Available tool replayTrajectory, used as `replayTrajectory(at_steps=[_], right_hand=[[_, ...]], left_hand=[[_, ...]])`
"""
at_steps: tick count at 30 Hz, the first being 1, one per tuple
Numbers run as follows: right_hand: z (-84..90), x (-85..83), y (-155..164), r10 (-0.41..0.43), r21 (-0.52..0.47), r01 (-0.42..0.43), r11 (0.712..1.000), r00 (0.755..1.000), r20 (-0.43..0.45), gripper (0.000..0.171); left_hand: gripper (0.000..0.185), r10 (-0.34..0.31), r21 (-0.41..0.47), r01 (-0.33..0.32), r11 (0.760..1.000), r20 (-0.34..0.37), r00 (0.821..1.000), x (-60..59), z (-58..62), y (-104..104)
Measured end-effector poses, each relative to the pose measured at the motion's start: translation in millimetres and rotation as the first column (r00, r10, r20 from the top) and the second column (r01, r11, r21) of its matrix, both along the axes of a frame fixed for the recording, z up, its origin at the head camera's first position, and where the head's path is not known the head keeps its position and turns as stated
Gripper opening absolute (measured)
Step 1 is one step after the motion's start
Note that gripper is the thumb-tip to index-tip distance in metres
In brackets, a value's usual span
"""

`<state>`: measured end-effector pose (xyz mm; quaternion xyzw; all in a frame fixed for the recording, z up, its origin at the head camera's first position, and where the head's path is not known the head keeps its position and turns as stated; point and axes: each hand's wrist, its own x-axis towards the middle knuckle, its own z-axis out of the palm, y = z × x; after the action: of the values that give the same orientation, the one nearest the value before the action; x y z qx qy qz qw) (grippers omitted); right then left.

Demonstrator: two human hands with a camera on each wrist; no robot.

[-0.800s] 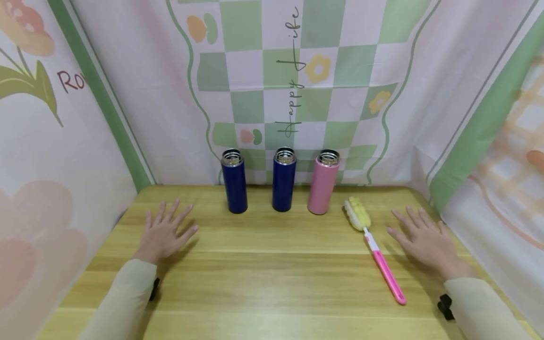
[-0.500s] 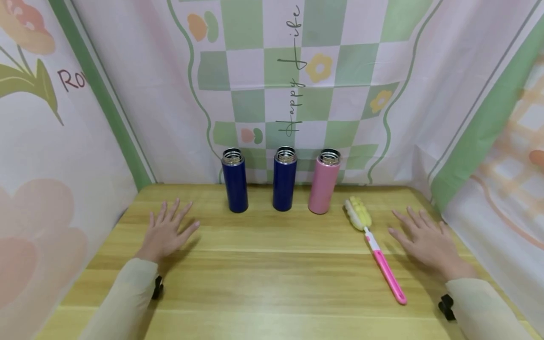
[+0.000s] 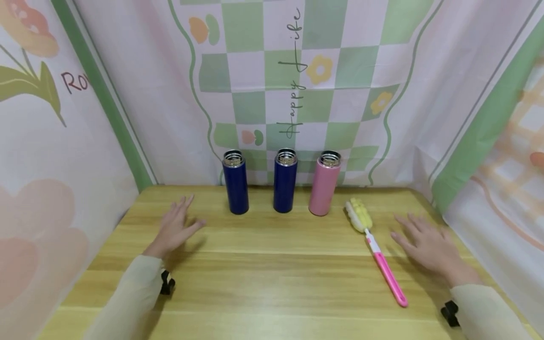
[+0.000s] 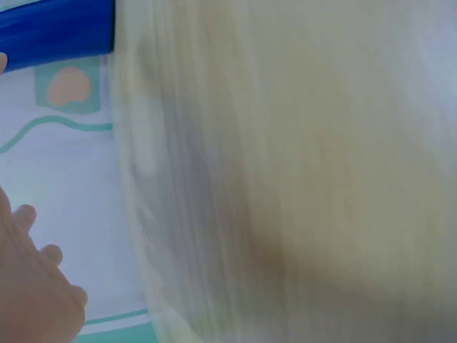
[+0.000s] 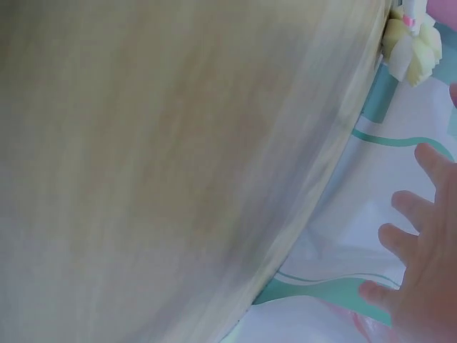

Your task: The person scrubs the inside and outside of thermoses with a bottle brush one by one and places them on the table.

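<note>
1. Pale wood-grain bench (image 3: 263, 283): the head view shows its back edge and corners, the wrist views only blurred stretches.
2. Yellow-and-white sponge brush (image 3: 374, 246) with pink handle: lies beside the right hand (image 3: 429, 243); the right wrist view catches just its head and neck.
3. Left dark-blue cylindrical bottle (image 3: 236, 185), middle dark-blue cylindrical bottle (image 3: 284, 184), pink cylindrical bottle (image 3: 325, 186): upright in a row, all together only in the head view.
4. Left hand (image 3: 173, 229): like the right, its grip is released, fingers extended.
</note>
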<state>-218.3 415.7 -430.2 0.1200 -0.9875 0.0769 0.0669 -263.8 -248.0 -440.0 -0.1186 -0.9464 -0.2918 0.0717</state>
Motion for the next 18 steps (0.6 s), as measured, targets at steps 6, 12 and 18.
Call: replayTrajectory(at_steps=[6, 12, 18], right_hand=[[-0.1, 2.3, -2, 0.023, -0.027, -0.022, 0.999, 0.999, 0.034, 0.068], [3.5, 7.5, -8, 0.039, -0.075, -0.031, 0.997, 0.994, 0.103, 0.068], [9.0, 12.3, -17, 0.097, -0.122, -0.085, 0.989, 0.99, 0.099, 0.065]], left_hand=[[0.092, -0.049, 0.11, 0.049, 0.993, -0.01, 0.999, -6.0, -3.2, 10], [0.093, -0.099, 0.264, 0.088, 0.96, 0.028, 0.995, -10.4, -3.9, 24], [0.094, -0.086, 0.365, 0.057, 0.929, 0.064, 0.994, -15.1, 0.5, 42]])
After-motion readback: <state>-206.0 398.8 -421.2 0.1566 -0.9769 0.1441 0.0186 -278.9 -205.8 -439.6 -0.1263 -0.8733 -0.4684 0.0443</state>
